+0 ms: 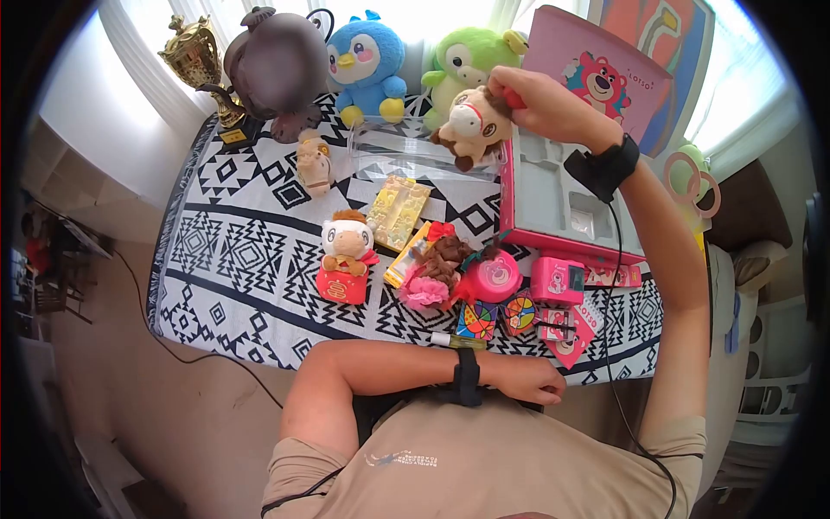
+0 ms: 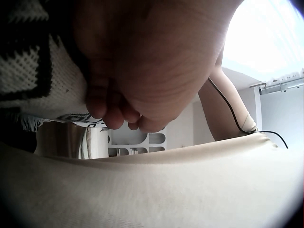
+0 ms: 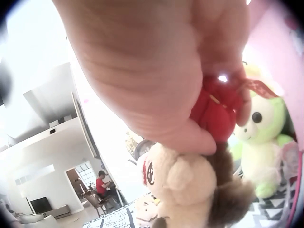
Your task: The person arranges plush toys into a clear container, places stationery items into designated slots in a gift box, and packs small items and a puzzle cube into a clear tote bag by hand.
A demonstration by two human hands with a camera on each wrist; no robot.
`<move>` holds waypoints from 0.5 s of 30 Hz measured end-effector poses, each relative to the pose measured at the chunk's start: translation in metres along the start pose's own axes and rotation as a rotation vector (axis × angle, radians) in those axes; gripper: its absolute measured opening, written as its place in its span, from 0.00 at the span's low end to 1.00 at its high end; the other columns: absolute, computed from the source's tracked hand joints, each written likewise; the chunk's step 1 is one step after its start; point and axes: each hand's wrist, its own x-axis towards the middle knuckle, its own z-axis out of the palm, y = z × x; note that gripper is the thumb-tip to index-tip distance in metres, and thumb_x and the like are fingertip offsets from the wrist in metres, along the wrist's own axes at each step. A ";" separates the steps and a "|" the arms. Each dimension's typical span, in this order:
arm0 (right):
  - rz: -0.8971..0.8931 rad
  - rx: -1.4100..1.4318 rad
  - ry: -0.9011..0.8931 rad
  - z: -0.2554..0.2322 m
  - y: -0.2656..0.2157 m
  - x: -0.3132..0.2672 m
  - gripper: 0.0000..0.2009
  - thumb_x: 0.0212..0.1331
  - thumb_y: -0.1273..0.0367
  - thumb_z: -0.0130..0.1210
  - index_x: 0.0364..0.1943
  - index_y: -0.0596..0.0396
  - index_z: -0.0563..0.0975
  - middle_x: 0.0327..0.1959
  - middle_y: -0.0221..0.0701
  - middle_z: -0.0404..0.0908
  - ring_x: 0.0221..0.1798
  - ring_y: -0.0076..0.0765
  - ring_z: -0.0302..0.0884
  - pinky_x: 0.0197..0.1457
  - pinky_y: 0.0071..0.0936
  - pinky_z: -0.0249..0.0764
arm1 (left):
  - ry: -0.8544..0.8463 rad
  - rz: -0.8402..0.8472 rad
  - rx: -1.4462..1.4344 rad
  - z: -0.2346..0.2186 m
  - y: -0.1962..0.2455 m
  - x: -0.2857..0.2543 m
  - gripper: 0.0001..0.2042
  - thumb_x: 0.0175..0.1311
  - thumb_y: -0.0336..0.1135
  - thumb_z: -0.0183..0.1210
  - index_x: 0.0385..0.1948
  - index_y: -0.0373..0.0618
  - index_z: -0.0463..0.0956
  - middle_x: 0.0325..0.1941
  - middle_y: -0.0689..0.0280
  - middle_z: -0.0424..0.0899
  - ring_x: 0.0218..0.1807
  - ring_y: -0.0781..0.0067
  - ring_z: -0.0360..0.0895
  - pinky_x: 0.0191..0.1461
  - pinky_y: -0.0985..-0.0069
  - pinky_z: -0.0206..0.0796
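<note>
Right hand (image 1: 540, 104) is up over the clear box (image 1: 415, 151), grip pinching the cream horse plush (image 1: 474, 125) by its red top so it dangles free. Left hand (image 1: 527, 381) rests loosely curled, empty, at the desk (image 1: 251, 251) edge.

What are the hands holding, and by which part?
Right hand grips the cream-and-brown plush horse by the red piece on its top. Left hand holds nothing, resting at the table edge.

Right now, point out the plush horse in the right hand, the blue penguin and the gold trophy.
plush horse (image 1: 474, 125), head view, its face.
blue penguin (image 1: 367, 65), head view, its belly.
gold trophy (image 1: 192, 54), head view, its cup.
</note>
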 end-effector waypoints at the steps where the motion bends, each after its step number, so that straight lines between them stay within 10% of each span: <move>1: -0.004 -0.053 0.064 -0.003 0.002 0.004 0.11 0.53 0.80 0.54 0.41 0.58 0.70 0.38 0.40 0.76 0.43 0.50 0.74 0.46 0.38 0.71 | 0.000 0.000 0.004 0.000 0.000 0.000 0.13 0.70 0.40 0.54 0.36 0.38 0.78 0.28 0.58 0.80 0.30 0.60 0.76 0.37 0.65 0.68; 8: -0.379 -0.385 0.139 0.032 0.028 0.027 0.07 0.47 0.78 0.57 0.23 0.55 0.70 0.34 0.31 0.76 0.48 0.42 0.73 0.53 0.35 0.70 | 0.011 -0.009 0.000 0.002 -0.003 0.000 0.13 0.70 0.40 0.55 0.36 0.37 0.78 0.29 0.57 0.80 0.32 0.59 0.78 0.39 0.64 0.69; 15: -0.072 -0.030 -0.166 0.064 0.048 0.036 0.07 0.45 0.81 0.54 0.21 0.58 0.68 0.29 0.34 0.75 0.41 0.45 0.72 0.45 0.35 0.70 | 0.005 0.005 0.000 -0.001 -0.001 0.000 0.13 0.70 0.40 0.55 0.36 0.38 0.78 0.30 0.56 0.81 0.33 0.58 0.78 0.40 0.64 0.69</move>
